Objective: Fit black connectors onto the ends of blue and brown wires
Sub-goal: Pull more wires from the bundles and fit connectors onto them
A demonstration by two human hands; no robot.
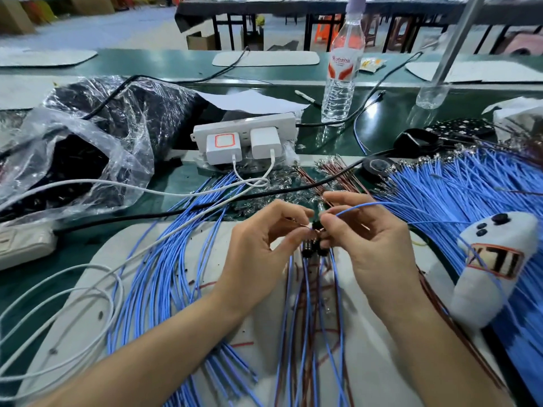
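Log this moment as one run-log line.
step: wiring connector | left hand: pinches brown wire | right hand: pinches blue wire | connector: between both hands' fingertips

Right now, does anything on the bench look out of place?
Yes. A water bottle stands close beside the power strip, a possible spill risk. A black cable and a white cable lie across the loose blue wires.

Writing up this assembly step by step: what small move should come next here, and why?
Probably push the blue wire end-first into the black connector. The right hand pinches that wire close beside the connector, which the left hand pinches. The fingers hide whether the wire's end is seated yet.
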